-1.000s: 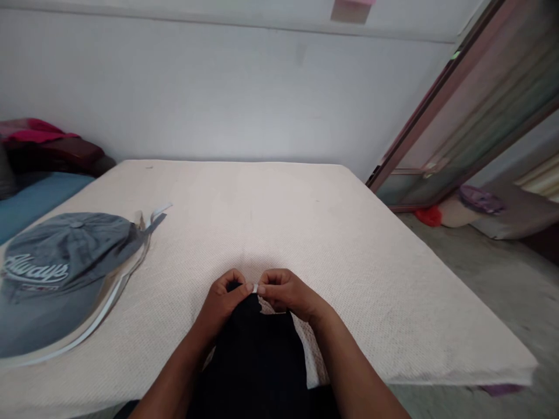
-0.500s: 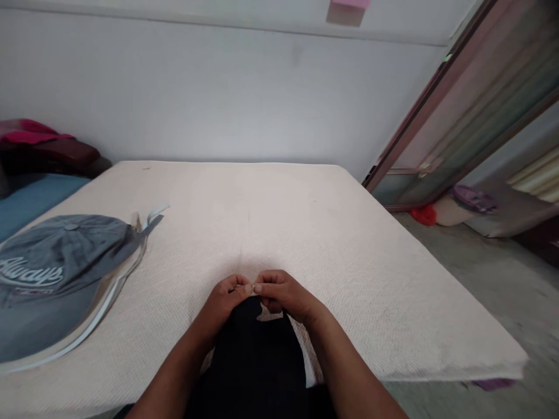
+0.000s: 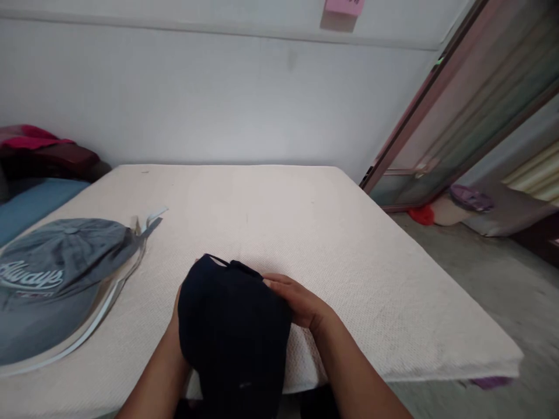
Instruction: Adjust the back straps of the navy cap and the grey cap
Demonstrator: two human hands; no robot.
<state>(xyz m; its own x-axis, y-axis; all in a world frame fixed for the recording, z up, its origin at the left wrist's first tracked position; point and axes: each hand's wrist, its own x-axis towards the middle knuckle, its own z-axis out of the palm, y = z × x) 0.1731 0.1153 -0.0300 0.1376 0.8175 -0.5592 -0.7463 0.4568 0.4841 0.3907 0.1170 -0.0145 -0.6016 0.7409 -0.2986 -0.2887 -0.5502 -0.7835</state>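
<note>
A dark navy cap (image 3: 236,331) is between my two hands at the near edge of the covered table, its rear strap and opening toward the far side. My left hand (image 3: 176,317) holds the cap's left side, with most of its fingers hidden behind the fabric. Against the right rear edge, by the strap, my right hand (image 3: 297,299) grips the cap with thumb and fingers. To the left lies a grey cap (image 3: 74,256) with white lettering, stacked on a beige one with a white-edged brim (image 3: 100,314).
A cream textured cloth (image 3: 349,262) covers the table, which meets a white wall (image 3: 218,105). At the far left are a blue surface (image 3: 43,201) and pink fabric (image 3: 32,137). A sliding door frame (image 3: 410,128) stands at right, with a purple and red bundle on the floor.
The navy cap has been raised and turned, so more of its crown shows. My hands, formerly pinching together at its strap, have moved apart to its two sides.
</note>
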